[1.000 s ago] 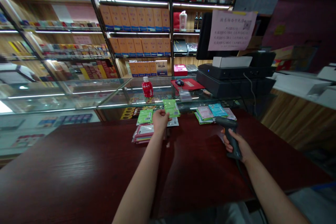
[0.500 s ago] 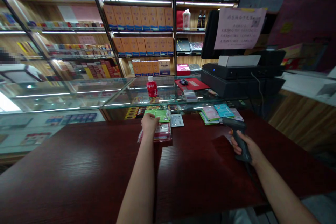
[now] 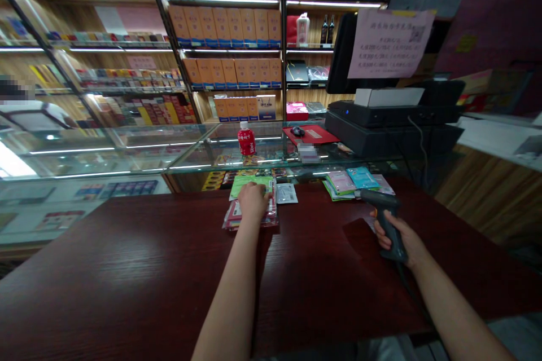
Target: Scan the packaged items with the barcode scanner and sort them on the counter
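My left hand (image 3: 253, 201) rests over a green flat packet (image 3: 242, 181), its fingers bent down and mostly hidden behind the back of the hand. Whether they grip the packet I cannot tell. Beneath it lies a stack of red plastic-wrapped packets (image 3: 232, 218). A small silver-white sachet (image 3: 287, 193) is just right of that stack. In my right hand (image 3: 396, 235) is a dark handheld barcode scanner (image 3: 388, 215), closed around its handle, head pointing left. Beyond the scanner sits a pile of pink, green and blue packets (image 3: 340, 183).
The dark red wooden table (image 3: 127, 271) meets a glass display counter (image 3: 199, 158). On the glass stand a red bottle (image 3: 246, 140), a mouse (image 3: 297, 131) on a red mat, and a monitor (image 3: 341, 56) above a black cash drawer (image 3: 359, 135). Another person (image 3: 34, 115) is at far left.
My left hand has shifted right, from the green packet's left edge to over its middle and right part. The green packet looks turned slightly. My right hand and the scanner stay nearly still.
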The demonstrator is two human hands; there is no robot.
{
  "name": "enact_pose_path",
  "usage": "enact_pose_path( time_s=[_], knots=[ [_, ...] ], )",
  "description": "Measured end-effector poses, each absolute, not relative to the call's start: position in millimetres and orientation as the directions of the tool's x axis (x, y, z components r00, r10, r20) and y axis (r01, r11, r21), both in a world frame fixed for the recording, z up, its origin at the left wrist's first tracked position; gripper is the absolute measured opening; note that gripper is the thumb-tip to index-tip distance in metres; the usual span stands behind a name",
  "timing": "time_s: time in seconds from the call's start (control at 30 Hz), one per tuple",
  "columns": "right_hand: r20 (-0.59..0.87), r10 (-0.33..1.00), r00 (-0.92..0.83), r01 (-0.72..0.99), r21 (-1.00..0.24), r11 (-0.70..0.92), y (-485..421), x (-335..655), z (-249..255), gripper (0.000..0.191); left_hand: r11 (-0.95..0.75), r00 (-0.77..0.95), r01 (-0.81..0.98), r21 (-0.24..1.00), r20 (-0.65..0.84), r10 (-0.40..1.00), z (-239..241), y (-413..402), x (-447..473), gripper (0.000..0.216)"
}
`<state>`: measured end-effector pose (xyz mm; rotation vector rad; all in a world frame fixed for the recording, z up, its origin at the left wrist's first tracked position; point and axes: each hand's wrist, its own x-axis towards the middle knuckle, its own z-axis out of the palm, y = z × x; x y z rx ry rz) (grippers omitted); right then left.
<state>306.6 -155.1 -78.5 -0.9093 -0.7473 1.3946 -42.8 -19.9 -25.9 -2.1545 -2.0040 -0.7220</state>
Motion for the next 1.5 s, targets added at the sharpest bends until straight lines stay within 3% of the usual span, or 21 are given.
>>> enact_pose_path(
  time_s=[0.17, 0.33, 0.47, 0.57, 0.7, 0.8, 0.9, 1.13, 1.5],
  knots=[
    [-0.071, 0.995, 0.074, -0.48, -0.877, -0.027, -154, 306, -77, 0.029, -0.171, 0.024, 0.949, 0.266, 0.48, 0.877, -25, -20, -40, 0.029],
    [-0.028, 0.99, 0.136, -0.505, -0.862, 0.044, -152, 306, -75, 0.032, -0.336, 0.1, 0.887, 0.318, 0.577, 0.81, -20, -26, -16, 0.027],
    [0.003, 0.973, 0.231, -0.532, -0.837, 0.129, -149, 308, -75, 0.034, -0.473, 0.246, 0.801, 0.367, 0.519, 0.819, -23, -30, 22, 0.024],
    [0.0, 0.957, 0.289, -0.55, -0.819, 0.166, -145, 310, -75, 0.035, -0.53, 0.333, 0.706, 0.47, 0.44, 0.834, -31, -27, 58, 0.023],
    [-0.006, 0.94, 0.342, -0.565, -0.801, 0.201, -142, 310, -76, 0.035, -0.459, 0.313, 0.581, 0.672, 0.336, 0.888, -42, -11, 107, 0.019],
    [-0.015, 0.932, 0.361, -0.576, -0.79, 0.21, -140, 310, -75, 0.033, -0.317, 0.225, 0.584, 0.747, 0.227, 0.948, -46, 6, 137, 0.012],
    [-0.032, 0.927, 0.374, -0.578, -0.79, 0.206, -138, 310, -76, 0.035, -0.169, 0.095, 0.643, 0.747, 0.141, 0.985, -47, 19, 158, 0.012],
    [-0.03, 0.932, 0.362, -0.577, -0.793, 0.198, -133, 310, -80, 0.036, 0.035, -0.007, 0.711, 0.702, -0.043, 0.999, -47, 25, 176, 0.051],
    [-0.036, 0.931, 0.364, -0.573, -0.796, 0.193, -133, 309, -78, 0.034, -0.019, 0.022, 0.707, 0.707, 0.005, 1.0, -51, 27, 167, 0.032]
  ],
)
